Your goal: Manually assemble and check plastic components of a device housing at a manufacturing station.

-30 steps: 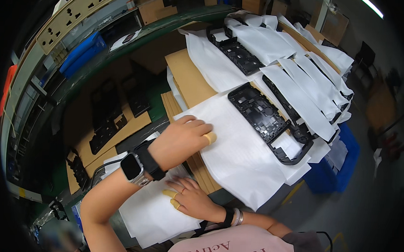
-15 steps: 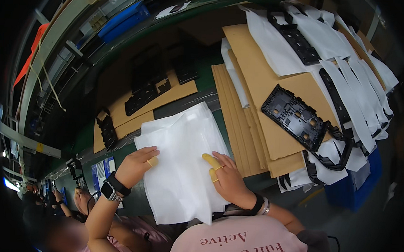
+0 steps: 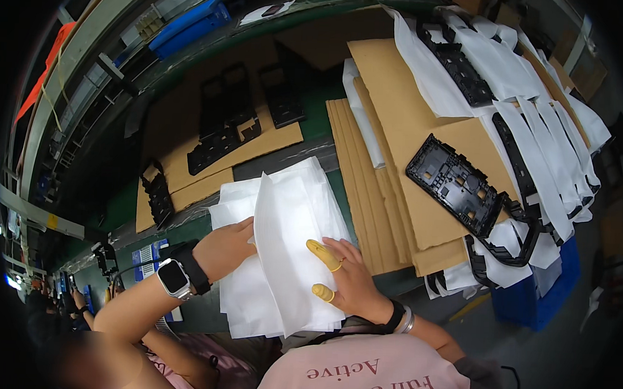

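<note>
A stack of thin white sheets (image 3: pixel 236 304) lies in front of me on the dark green table. The top white sheet (image 3: pixel 270 262) is raised along its left side, its edge standing up in a curved fold. At that edge my left hand (image 3: pixel 222 252) pinches the sheet, fingertips partly hidden. My right hand (image 3: pixel 356 283) rests open on the right part of the stack, fingers spread. Yellow finger covers (image 3: pixel 323 256) sit on two of its digits.
Right of the stack are piled cardboard sheets (image 3: pixel 374 197), with a black plastic frame (image 3: pixel 458 183) on top. White-wrapped black parts (image 3: pixel 556 156) stand beyond, above a blue bin (image 3: pixel 543 295). More black frames (image 3: pixel 223 145) lie on cardboard at far left. A co-worker's arm (image 3: pixel 179 355) is at lower left.
My left hand has moved right and slightly lower, lifting the left side of the top sheet into a fold. My right hand stays on the stack, its fingers a little more spread.
</note>
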The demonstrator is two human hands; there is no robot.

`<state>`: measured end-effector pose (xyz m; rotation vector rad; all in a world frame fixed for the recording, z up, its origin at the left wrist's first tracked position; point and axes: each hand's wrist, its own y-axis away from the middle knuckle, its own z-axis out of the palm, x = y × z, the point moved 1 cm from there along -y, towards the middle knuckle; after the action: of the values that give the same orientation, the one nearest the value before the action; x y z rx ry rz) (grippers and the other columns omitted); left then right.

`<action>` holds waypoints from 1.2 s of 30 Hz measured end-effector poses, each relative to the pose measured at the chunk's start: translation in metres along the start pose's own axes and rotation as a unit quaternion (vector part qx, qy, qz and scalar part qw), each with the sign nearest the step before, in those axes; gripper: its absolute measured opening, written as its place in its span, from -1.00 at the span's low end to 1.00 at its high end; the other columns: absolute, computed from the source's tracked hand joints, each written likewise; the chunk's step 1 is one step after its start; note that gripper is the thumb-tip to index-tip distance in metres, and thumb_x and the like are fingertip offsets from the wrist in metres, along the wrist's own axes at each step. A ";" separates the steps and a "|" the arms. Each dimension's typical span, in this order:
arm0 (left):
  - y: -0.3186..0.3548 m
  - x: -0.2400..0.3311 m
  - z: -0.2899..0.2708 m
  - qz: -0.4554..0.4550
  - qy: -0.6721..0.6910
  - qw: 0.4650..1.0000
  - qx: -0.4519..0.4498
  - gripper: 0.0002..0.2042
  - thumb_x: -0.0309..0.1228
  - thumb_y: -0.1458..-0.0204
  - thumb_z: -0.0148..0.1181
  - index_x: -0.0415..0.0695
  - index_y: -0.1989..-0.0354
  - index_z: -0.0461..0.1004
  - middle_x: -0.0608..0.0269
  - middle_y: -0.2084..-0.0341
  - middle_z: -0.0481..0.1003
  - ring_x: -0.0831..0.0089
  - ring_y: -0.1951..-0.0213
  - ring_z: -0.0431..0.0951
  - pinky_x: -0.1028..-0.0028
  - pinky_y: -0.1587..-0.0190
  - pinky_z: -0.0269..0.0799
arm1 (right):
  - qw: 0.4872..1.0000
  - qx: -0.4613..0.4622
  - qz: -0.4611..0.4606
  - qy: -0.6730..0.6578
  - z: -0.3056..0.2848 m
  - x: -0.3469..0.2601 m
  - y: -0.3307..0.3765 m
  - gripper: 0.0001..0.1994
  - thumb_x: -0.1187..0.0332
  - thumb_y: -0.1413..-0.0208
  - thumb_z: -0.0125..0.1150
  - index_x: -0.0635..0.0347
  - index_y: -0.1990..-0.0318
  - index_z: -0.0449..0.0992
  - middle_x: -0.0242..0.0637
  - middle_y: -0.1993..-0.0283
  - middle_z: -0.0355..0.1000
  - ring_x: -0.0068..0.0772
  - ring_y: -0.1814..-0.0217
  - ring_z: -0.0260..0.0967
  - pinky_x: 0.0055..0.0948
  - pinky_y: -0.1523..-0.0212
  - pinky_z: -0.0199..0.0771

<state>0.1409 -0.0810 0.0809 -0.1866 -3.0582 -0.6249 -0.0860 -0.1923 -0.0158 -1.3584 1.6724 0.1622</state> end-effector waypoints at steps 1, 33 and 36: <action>-0.002 0.002 0.004 0.016 -0.060 0.998 0.022 -0.69 -0.51 0.09 0.00 -0.12 0.12 0.47 0.03 -0.08 0.28 0.19 -0.07 0.35 0.34 -0.02 0.39 | 1.000 -0.006 -0.006 0.010 0.001 -0.001 0.000 -0.37 -0.10 -0.14 -0.06 0.20 -0.20 0.21 0.00 -0.13 0.24 0.04 -0.25 0.09 -0.02 -0.25 0.00; -0.193 0.124 -0.109 0.212 -0.025 0.934 0.286 -0.35 -0.08 0.18 0.27 -0.12 -0.10 0.29 -0.04 -0.24 0.05 0.09 -0.31 -0.01 0.00 -0.29 -0.14 | 0.999 -0.011 0.010 0.031 0.010 -0.001 0.004 -0.80 0.35 0.07 0.10 0.32 0.35 0.46 -0.06 -0.06 0.34 -0.04 -0.09 0.20 -0.12 -0.17 0.10; -0.185 0.118 -0.110 0.234 0.003 0.939 0.253 -0.37 -0.07 0.18 0.29 -0.12 -0.06 0.30 -0.19 -0.11 0.13 -0.08 -0.25 0.04 0.00 -0.27 -0.10 | 0.999 0.010 -0.003 0.035 0.010 0.002 0.005 -0.78 0.36 0.09 0.10 0.34 0.32 0.46 -0.08 -0.07 0.34 -0.05 -0.11 0.17 -0.13 -0.17 0.11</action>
<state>0.0010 -0.2798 0.1145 -0.8486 -2.8696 0.1845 -0.0839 -0.1861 -0.0247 -1.3680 1.7236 0.0948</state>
